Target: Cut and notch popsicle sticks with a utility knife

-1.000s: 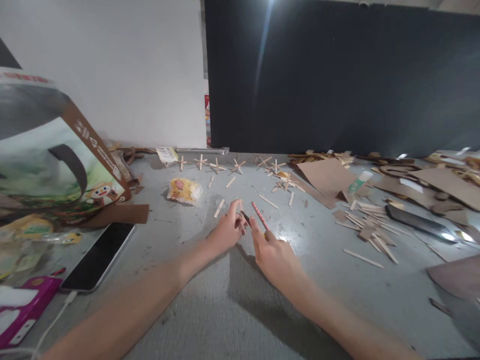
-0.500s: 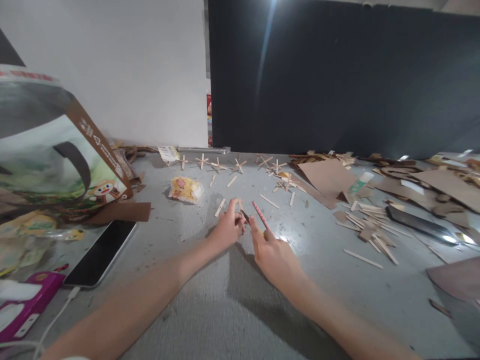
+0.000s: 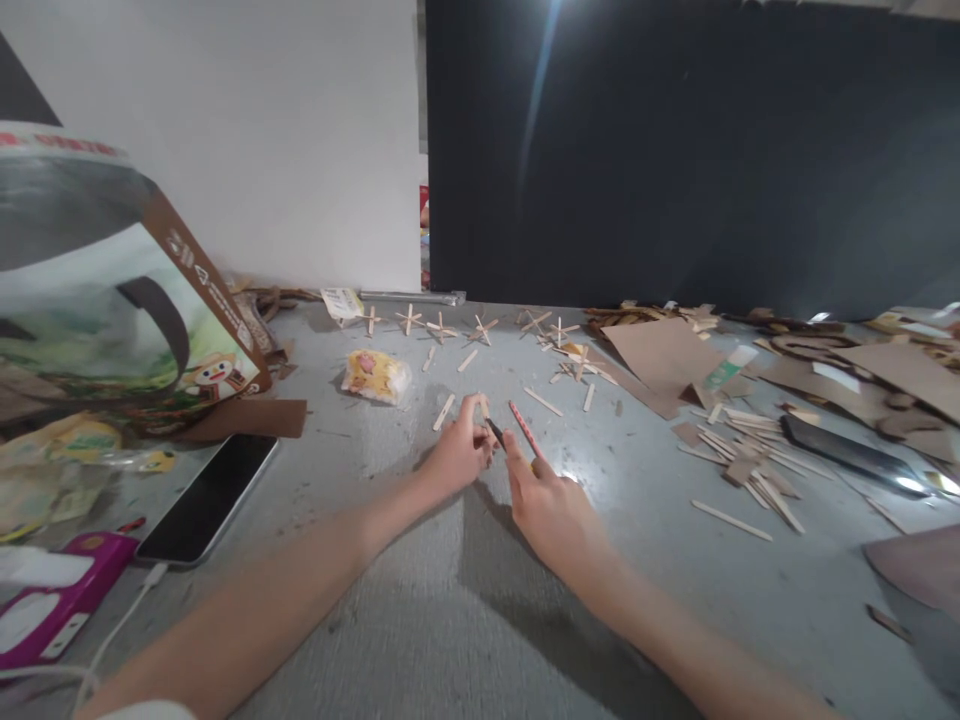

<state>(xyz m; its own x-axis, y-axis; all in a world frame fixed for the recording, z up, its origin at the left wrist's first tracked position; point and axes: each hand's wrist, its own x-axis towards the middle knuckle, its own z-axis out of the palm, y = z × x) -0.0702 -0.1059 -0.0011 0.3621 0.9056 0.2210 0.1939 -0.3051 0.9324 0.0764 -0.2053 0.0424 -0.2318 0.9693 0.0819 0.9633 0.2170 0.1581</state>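
Near the middle of the grey table, my left hand (image 3: 459, 452) pinches a short wooden craft stick (image 3: 484, 408) between its fingertips. My right hand (image 3: 555, 505) is closed around a slim, dark-tipped pen (image 3: 495, 432), its tip close to that stick; I cannot tell whether they touch. A thin red-and-white patterned rod (image 3: 524, 428) runs up from behind my right fingers, and whether it is held or lying there is unclear. Loose craft sticks lie around: one stick (image 3: 444, 412) left of my left hand, another stick (image 3: 543, 402) beyond the rod.
Star-shaped stick figures (image 3: 481, 329) line the back. A yellow packet (image 3: 377, 377) sits left of centre. At right are a stick pile (image 3: 757, 460), cardboard (image 3: 660, 360), a glue stick (image 3: 729, 368) and a dark tool (image 3: 847, 452). A phone (image 3: 210, 500) and large bag (image 3: 150, 300) occupy the left.
The whole view has shifted slightly to the right. The pen's tip shows a little more clearly beside the stick; both hands keep nearly the same pose.
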